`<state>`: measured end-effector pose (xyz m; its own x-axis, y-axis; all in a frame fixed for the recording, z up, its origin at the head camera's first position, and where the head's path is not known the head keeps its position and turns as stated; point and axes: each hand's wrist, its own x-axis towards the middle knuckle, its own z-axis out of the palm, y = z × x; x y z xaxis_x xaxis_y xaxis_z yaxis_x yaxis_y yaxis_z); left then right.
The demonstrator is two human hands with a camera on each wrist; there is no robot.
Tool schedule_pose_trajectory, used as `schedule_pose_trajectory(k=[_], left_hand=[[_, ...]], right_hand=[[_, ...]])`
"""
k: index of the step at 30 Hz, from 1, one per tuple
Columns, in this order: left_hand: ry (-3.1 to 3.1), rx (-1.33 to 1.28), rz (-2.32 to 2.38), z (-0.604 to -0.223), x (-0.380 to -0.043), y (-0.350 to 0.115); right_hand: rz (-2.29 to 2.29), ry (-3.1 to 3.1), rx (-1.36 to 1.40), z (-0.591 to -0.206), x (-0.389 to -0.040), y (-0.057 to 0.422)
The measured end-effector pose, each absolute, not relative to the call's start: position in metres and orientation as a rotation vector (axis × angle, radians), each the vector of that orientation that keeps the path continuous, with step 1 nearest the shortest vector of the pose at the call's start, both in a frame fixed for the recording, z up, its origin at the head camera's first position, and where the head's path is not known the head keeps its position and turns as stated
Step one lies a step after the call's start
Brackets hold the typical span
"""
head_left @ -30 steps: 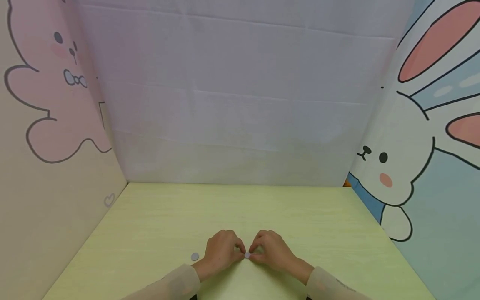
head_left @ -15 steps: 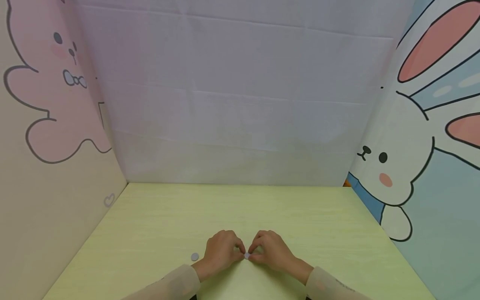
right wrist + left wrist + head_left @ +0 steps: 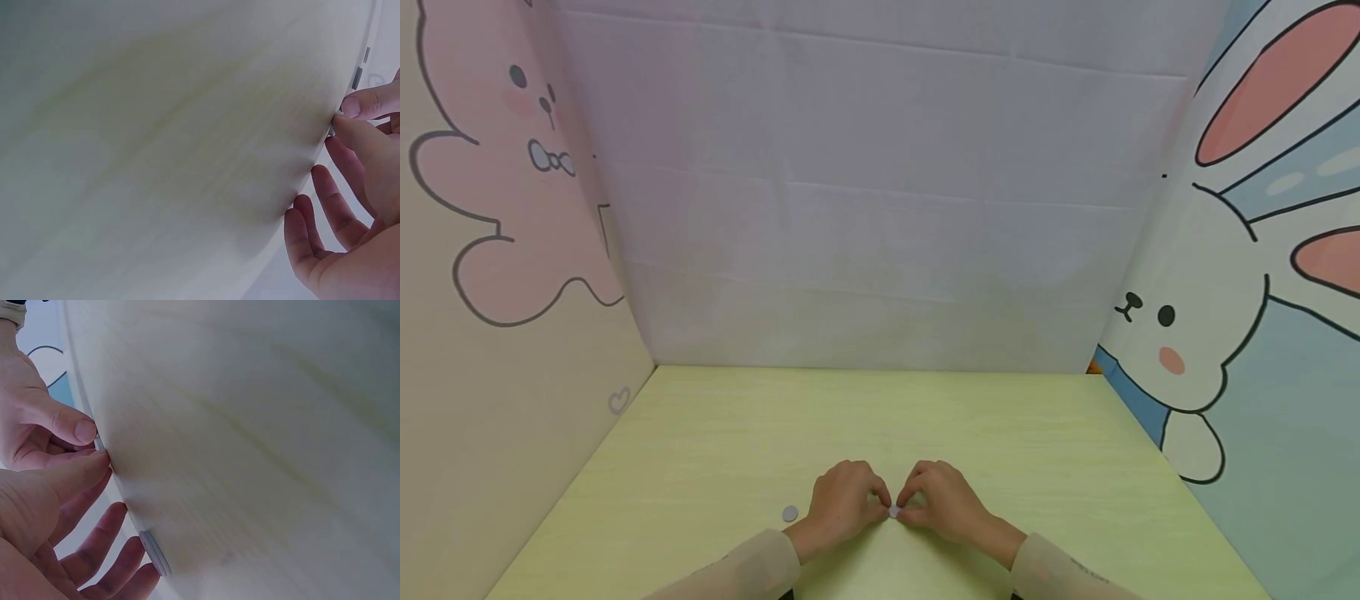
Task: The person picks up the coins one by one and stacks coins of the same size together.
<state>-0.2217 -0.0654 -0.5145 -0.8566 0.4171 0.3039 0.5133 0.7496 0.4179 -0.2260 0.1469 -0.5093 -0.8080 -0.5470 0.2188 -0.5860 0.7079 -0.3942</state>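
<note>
A small round grey disc (image 3: 894,512) lies between my two hands, near the front of the pale yellow-green table. My left hand (image 3: 846,504) pinches its left side between thumb and forefinger. From the other side, the thumb and forefinger of my right hand (image 3: 946,504) hold its right edge. Fingertips cover most of the disc in both wrist views, where only a sliver of it shows. Left of my left hand rests a second grey disc (image 3: 790,513). The left wrist view shows this grey disc (image 3: 155,553) with a layered edge, close by the outer fingers of my left hand.
The table (image 3: 880,425) ends at a white cloth wall (image 3: 880,250) behind. A wall with a pink bear drawing (image 3: 542,208) rises at the left, and one with a white rabbit drawing (image 3: 1195,325) at the right. Two dark flat pieces (image 3: 357,78) show beyond my fingers in the right wrist view.
</note>
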Motion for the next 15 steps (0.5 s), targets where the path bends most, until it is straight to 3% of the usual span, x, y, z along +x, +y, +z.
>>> schedule_pose_trajectory(k=[15], left_hand=[[-2.788,-0.766,-0.78,-0.5147,-0.2245,-0.0702]], right_hand=[[0.699,-2.837,0.955,-0.5097,-0.2278,0.1524]])
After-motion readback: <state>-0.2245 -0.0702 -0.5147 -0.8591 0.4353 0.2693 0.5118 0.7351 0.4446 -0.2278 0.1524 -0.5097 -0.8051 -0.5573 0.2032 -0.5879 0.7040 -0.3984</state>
